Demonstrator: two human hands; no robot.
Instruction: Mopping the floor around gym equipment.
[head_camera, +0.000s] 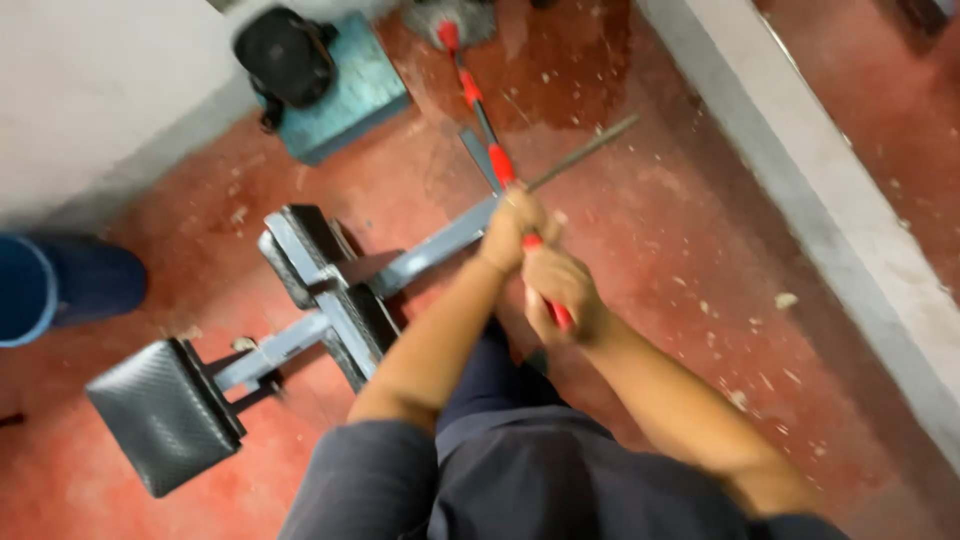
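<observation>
- A blue bucket (40, 285) stands at the far left edge, next to the pale wall (90, 90). It is well apart from the hands.
- A grey metal bench (320, 290) lies on the red floor (680, 240). Its black pad (165, 415) points to the lower left, and its long bar goes up to the right, under the hands.
- A black bag (287, 55) rests on a teal block (350, 95) at the top, near the wall, out of the wet part of the floor.
- The left hand (512, 228) is clenched around the mop handle (480, 105), high on the stick. This upper hold probably steers the stick.
- The handle is red and black. It runs from the hands up to the mop head (455, 18) at the top edge, which lies on a dark wet patch. So the mop is stretched far forward from the body.
- The right hand (560, 295) is also closed around the same handle, lower and nearer to the body, just below the left hand. Two hands close together seem to give more push.
- A thin grey rod (590, 150) lies on the floor, slanting up to the right, beyond the left hand. I cannot tell if it touches the handle.
- A grey curb (800, 190) runs diagonally on the right. Small pale crumbs are scattered on the floor beside it.
</observation>
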